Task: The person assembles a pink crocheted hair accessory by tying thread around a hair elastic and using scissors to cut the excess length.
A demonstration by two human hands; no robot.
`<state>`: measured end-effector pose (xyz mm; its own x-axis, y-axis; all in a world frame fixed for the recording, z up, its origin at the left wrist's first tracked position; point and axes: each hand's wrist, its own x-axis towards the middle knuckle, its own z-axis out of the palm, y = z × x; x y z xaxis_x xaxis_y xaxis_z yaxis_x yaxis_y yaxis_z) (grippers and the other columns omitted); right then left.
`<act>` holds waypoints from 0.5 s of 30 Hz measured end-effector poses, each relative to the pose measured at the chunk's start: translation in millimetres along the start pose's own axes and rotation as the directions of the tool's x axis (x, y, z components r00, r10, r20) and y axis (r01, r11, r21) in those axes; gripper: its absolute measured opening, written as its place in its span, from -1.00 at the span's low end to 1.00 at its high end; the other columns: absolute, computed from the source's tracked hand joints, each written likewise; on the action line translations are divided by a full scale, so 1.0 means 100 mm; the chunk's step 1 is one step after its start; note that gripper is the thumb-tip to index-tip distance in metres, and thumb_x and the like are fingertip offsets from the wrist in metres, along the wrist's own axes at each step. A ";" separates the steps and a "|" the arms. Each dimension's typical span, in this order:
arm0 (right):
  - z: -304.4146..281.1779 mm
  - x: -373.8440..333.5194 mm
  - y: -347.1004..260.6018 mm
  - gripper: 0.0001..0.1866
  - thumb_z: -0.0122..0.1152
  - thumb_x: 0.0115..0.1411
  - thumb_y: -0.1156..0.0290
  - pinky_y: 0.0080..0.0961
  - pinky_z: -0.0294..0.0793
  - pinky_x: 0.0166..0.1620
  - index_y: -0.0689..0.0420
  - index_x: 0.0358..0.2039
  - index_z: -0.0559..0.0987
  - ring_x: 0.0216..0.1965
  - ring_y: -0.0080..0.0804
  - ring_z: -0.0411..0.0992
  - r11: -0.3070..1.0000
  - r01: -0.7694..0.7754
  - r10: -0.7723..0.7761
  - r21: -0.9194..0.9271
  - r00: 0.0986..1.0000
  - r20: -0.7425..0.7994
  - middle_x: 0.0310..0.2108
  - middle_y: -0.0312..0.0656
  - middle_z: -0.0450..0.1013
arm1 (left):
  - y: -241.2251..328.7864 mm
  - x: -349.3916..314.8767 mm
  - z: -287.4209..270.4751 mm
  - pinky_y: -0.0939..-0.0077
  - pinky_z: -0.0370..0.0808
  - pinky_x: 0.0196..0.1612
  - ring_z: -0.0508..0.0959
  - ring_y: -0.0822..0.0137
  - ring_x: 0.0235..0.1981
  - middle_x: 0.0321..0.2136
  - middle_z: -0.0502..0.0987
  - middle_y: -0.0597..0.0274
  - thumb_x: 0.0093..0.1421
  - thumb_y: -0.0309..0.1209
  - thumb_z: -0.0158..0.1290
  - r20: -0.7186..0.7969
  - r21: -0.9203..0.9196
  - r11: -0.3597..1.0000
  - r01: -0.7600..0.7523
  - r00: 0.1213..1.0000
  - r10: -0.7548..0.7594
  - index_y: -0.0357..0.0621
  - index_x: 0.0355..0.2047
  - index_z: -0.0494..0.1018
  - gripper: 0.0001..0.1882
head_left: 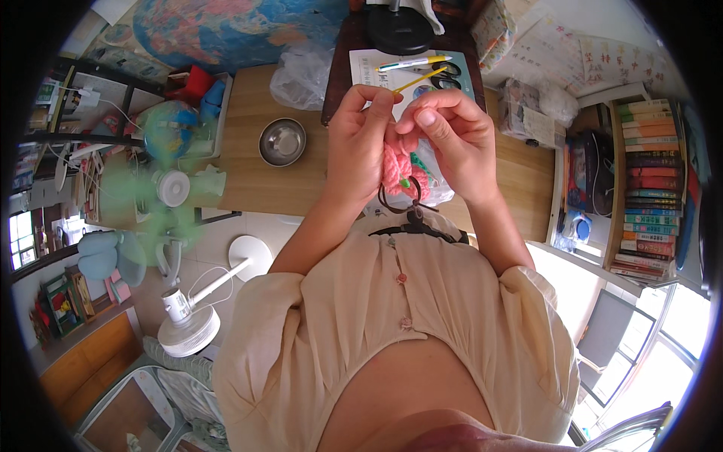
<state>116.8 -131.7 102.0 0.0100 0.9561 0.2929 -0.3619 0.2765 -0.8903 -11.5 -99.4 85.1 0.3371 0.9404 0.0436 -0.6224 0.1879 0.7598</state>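
Observation:
In front of my chest, my left hand (361, 132) is closed around a pink crocheted piece (393, 169) that hangs below its fingers. A bit of green shows on the piece. A thin yellow stick (419, 80), perhaps a crochet hook, slants up and right from my left fingertips; whether they grip it is hard to see. Close beside, my right hand (456, 132) has thumb and forefinger pinched together near the top of the pink work. What lies in that pinch is too small to make out. Below hangs a dark brown cord tie (407, 205) in front of my blouse.
On the wooden desk (248, 166) stand a metal bowl (282, 142) and a crumpled clear bag (303, 75). Beyond my hands lie black-handled scissors (449, 73) and a yellow-and-white pen (413, 63) on paper. Bookshelves (648, 188) rise at right; a white fan (188, 331) stands at lower left.

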 end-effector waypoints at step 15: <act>-0.02 0.00 -0.13 -0.91 0.20 0.16 0.56 -0.64 0.51 -0.43 0.28 -0.32 0.59 -0.49 -0.51 0.57 0.669 -0.021 -0.138 -0.743 0.979 -0.153 -0.51 -0.15 0.56 | 0.08 0.09 -0.08 0.48 0.41 -0.60 0.54 0.34 -0.63 -0.50 0.49 0.18 0.20 -0.53 0.09 0.353 0.814 0.359 -0.456 0.880 0.318 -0.24 -0.31 0.44 -0.92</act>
<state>123.9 -135.1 113.1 0.2019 0.9123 0.3564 0.4504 0.2366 -0.8609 -18.8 -87.1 86.8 0.3477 0.7874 0.5091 0.1981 -0.5924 0.7809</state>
